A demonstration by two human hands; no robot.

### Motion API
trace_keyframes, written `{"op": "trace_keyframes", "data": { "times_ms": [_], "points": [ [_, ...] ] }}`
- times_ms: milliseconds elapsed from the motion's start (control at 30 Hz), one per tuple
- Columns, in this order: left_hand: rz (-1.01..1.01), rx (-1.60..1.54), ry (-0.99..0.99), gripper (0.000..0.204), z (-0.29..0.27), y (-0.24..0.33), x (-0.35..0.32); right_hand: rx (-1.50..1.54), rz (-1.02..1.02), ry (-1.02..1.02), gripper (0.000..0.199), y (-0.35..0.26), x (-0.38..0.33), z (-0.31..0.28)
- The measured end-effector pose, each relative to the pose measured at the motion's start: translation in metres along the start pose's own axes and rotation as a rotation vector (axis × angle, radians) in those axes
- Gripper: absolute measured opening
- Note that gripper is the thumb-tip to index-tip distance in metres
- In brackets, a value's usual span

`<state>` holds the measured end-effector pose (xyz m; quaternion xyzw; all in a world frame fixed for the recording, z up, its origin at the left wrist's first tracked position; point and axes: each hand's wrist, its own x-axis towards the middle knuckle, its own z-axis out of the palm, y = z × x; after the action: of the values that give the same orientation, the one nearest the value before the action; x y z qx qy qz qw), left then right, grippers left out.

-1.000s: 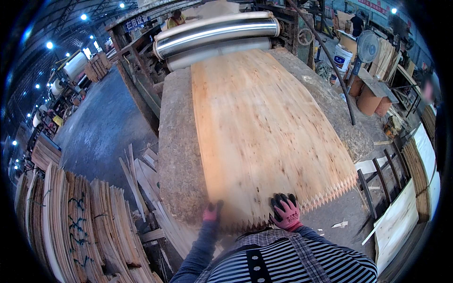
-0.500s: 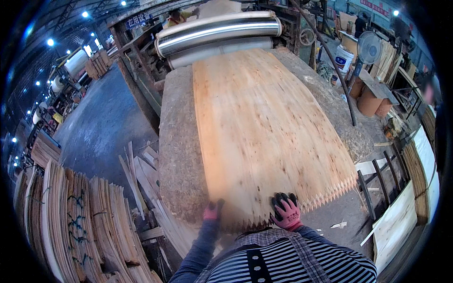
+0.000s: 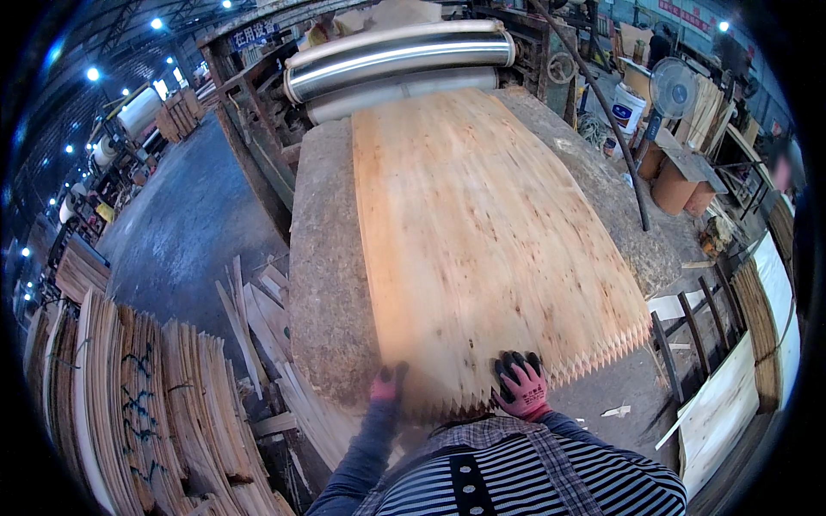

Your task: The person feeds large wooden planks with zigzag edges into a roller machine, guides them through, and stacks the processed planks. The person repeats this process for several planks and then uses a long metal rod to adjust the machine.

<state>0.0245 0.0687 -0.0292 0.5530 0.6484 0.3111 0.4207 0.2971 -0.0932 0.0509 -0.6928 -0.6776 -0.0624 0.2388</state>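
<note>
A wide veneer sheet (image 3: 482, 249) lies flat along the rough desk (image 3: 331, 284), its far end at the steel rollers (image 3: 400, 60) and its saw-toothed near edge at the person's body. That near edge is gripped by both gloved hands: the left hand (image 3: 387, 384) is closed on the corner beside the desk's side, and the right hand (image 3: 520, 384) is curled over the toothed edge. The sheet is probably best handled with an even pull from both hands, kept level and square to the rollers, since thin veneer would likely split along the grain if twisted. Stacked veneer (image 3: 138, 404) stands to the left.
</note>
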Motion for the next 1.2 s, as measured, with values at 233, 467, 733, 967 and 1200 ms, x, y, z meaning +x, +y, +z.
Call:
{"op": "trace_keyframes", "data": {
  "times_ms": [233, 467, 733, 967, 1200],
  "points": [
    [-0.021, 0.034, -0.090, 0.048, -0.016, 0.052, -0.022, 0.021, -0.007, 0.024, 0.040, -0.001, 0.002, -0.003],
    [-0.008, 0.074, -0.001, 0.045, -0.004, -0.006, 0.001, 0.022, -0.013, 0.024, 0.041, -0.004, 0.004, -0.004],
    [-0.052, -0.010, -0.032, 0.039, -0.013, 0.048, -0.020, 0.017, -0.004, 0.041, 0.040, -0.001, 0.002, -0.002],
    [-0.062, -0.017, -0.113, 0.060, -0.005, 0.008, -0.002, -0.022, -0.016, 0.025, 0.041, 0.000, 0.002, -0.003],
    [-0.029, 0.107, 0.029, 0.043, -0.006, 0.024, -0.011, 0.005, -0.010, 0.014, 0.041, 0.001, 0.001, -0.003]
  ]
}}
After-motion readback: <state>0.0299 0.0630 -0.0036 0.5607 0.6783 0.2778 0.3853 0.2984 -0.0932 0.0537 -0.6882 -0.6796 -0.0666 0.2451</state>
